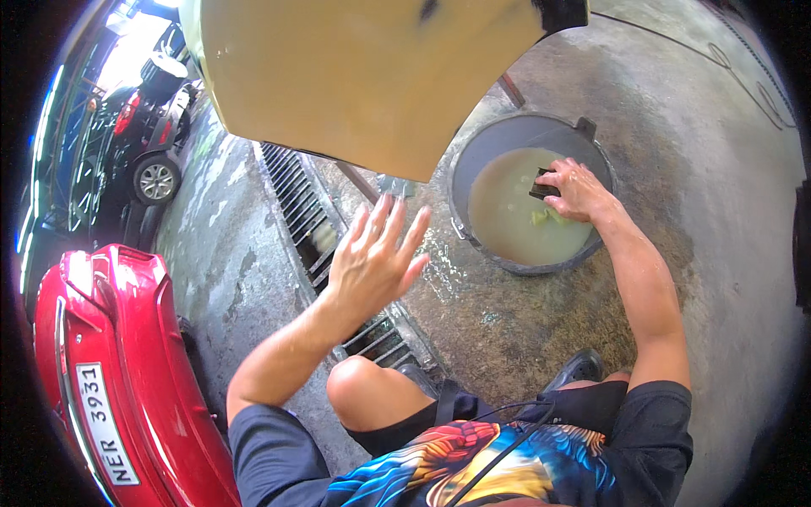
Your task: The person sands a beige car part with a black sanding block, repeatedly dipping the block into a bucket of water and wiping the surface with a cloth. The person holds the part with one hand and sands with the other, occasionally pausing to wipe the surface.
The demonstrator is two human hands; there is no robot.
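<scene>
Black cloth and a bright print make up the shirt [473, 460] of the crouching person, with 1 bare knee [367, 390] and 1 dark shoe [583, 367] below it. The left hand [373, 253] is empty, its fingers straight and slightly spread, its back turned up. That arm bends at the elbow and lifts over the drain grate [291, 190], perhaps for balance while the other arm reaches.

The right arm stretches forward and down into a round grey tub [490, 150] on the wet floor [676, 177]. There, the right hand [576, 190] grips a dark block [542, 184] between thumb and fingers, a hold that probably keeps the wet thing from slipping. The block is over the cloudy water [511, 232]; whether it dips in, I cannot tell. Yellow-green pieces [549, 217] show just below the hand.

Beyond the left hand hangs a tan panel [355, 76], apparently propped on 2 metal legs [356, 180] to keep it off the ground. The tub likely sits beside it for easy reach.

Off to the left is a red car [144, 329], and farther back a black car [110, 160].
</scene>
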